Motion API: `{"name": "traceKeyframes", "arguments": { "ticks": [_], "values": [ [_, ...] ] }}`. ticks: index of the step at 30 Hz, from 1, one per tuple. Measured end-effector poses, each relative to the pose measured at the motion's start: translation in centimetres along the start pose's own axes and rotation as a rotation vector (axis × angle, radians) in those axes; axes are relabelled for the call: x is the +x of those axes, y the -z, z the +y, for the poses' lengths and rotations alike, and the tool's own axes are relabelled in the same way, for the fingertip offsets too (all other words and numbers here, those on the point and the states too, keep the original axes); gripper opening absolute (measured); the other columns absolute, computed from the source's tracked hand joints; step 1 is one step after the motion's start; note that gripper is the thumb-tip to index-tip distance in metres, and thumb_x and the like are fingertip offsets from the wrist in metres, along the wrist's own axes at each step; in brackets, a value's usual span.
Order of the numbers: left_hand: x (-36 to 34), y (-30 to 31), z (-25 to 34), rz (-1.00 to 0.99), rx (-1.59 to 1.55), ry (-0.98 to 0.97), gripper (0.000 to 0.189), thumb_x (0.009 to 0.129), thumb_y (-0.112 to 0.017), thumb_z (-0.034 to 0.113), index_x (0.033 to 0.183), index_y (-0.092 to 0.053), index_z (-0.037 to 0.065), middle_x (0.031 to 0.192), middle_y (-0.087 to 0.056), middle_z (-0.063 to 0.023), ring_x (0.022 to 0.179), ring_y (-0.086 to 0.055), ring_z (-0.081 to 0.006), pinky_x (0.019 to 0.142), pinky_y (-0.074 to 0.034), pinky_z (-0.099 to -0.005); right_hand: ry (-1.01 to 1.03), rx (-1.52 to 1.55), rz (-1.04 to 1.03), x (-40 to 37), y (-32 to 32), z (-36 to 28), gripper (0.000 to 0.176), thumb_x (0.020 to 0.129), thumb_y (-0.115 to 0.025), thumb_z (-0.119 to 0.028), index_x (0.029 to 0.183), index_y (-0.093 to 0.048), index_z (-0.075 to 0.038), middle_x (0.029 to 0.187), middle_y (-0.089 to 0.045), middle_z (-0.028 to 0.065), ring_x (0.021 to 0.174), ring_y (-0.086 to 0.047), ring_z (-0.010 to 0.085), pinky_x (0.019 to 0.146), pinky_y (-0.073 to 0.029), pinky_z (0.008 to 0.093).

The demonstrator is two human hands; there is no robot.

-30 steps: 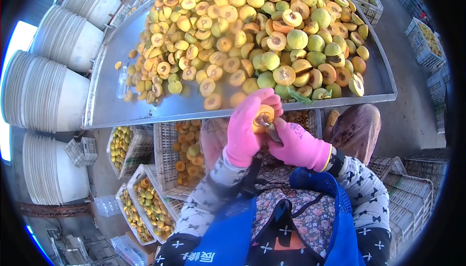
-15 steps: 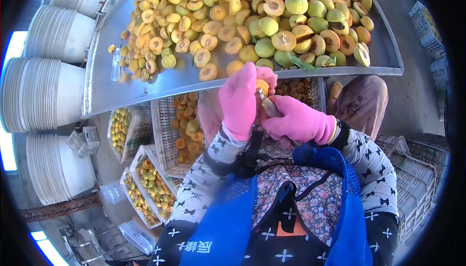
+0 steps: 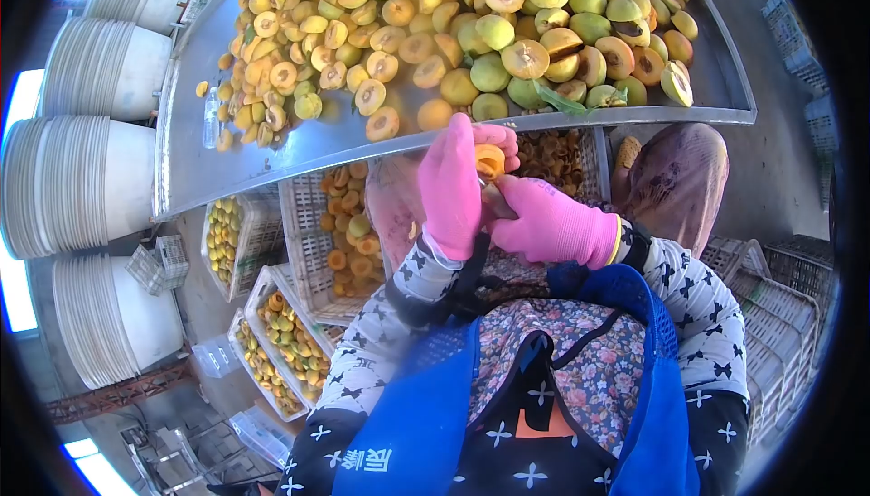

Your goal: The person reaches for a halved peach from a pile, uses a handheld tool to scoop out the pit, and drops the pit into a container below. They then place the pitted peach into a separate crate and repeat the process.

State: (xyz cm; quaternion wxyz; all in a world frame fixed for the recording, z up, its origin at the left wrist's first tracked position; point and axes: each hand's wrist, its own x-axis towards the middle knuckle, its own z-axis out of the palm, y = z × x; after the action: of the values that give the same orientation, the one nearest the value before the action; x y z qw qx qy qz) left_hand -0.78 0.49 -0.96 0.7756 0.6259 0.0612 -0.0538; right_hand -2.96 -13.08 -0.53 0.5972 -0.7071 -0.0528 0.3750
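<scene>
In pink gloves, both my hands meet just in front of the metal table's near edge. My left hand (image 3: 450, 190) is closed around a peach half (image 3: 490, 161), its hollowed orange cut side showing. A small hand tool (image 3: 497, 203) with a pale handle is gripped in my right hand (image 3: 564, 223). The tool's tip is at the fruit's lower edge and mostly hidden. Beyond my hands, cut peaches (image 3: 526, 59) lie heaped on the metal table (image 3: 263, 177), some showing brown pits or hollows.
Below the table stand a crate (image 3: 308, 251) of peach halves and a crate of brown pits (image 3: 548, 161). More fruit crates (image 3: 263, 301) are at left, near stacked white tubs (image 3: 82, 179). Crates (image 3: 770, 324) stand at right. A plastic bottle (image 3: 211, 118) lies on the table.
The peach half's hollow now faces up more openly between my hands. The tool's metal tip, visible at the fruit before, has dropped lower and is mostly hidden. The view has shifted slightly.
</scene>
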Motion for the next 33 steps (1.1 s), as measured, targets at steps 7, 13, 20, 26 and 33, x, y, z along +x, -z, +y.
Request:
{"name": "traceKeyframes", "arguments": {
  "ticks": [7,13,20,26,33],
  "values": [
    [0.9,1.6,0.9,-0.057,-0.391,0.272,0.047,0.106,-0.040,0.041,0.096,-0.060,-0.001,0.090,-0.067,-0.0151,0.080,-0.067,-0.0241,0.076,-0.057,-0.0363,0.119,0.466,-0.374,-0.8,2.0,0.4,0.013,0.087,-0.063,-0.014,0.089,-0.057,-0.002,0.066,-0.058,0.0020,0.050,-0.055,0.0115,0.045,-0.042,0.0262],
    [-0.9,8.4,2.5,-0.320,0.117,0.156,0.038,0.104,-0.049,0.034,0.101,-0.068,0.000,0.095,-0.070,-0.0119,0.084,-0.066,-0.0239,0.077,-0.053,-0.0335,0.068,-0.544,-0.073,-1.4,4.9,7.1,0.022,0.085,-0.067,-0.021,0.090,-0.058,-0.002,0.071,-0.063,0.0096,0.061,-0.063,0.0257,0.057,-0.049,0.0378],
    [2.5,18.2,5.7,0.311,0.903,-0.060,0.046,0.092,-0.066,0.043,0.119,-0.068,0.006,0.116,-0.067,-0.0135,0.102,-0.065,-0.0244,0.088,-0.051,-0.0370,0.263,-0.734,0.140,-0.4,4.3,5.7,0.030,0.087,-0.063,-0.029,0.100,-0.054,-0.004,0.084,-0.066,0.0208,0.081,-0.064,0.0425,0.073,-0.050,0.0509],
    [11.4,16.5,-1.5,0.120,1.612,0.022,0.053,0.082,-0.074,0.039,0.116,-0.065,0.000,0.105,-0.069,-0.0168,0.097,-0.068,-0.0242,0.080,-0.054,-0.0349,0.311,-0.707,0.235,-0.9,2.5,5.7,0.031,0.086,-0.065,-0.030,0.101,-0.054,-0.005,0.086,-0.066,0.0204,0.082,-0.065,0.0418,0.073,-0.050,0.0506],
    [8.5,9.4,-1.1,0.161,0.260,-0.072,0.048,0.077,-0.075,0.008,0.121,-0.057,0.003,0.103,-0.063,-0.0068,0.091,-0.064,-0.0190,0.080,-0.054,-0.0309,0.403,-0.469,0.411,-1.5,2.3,4.1,0.033,0.087,-0.068,-0.022,0.114,-0.058,-0.006,0.089,-0.066,0.0194,0.082,-0.065,0.0396,0.072,-0.052,0.0465]
  ]
}}
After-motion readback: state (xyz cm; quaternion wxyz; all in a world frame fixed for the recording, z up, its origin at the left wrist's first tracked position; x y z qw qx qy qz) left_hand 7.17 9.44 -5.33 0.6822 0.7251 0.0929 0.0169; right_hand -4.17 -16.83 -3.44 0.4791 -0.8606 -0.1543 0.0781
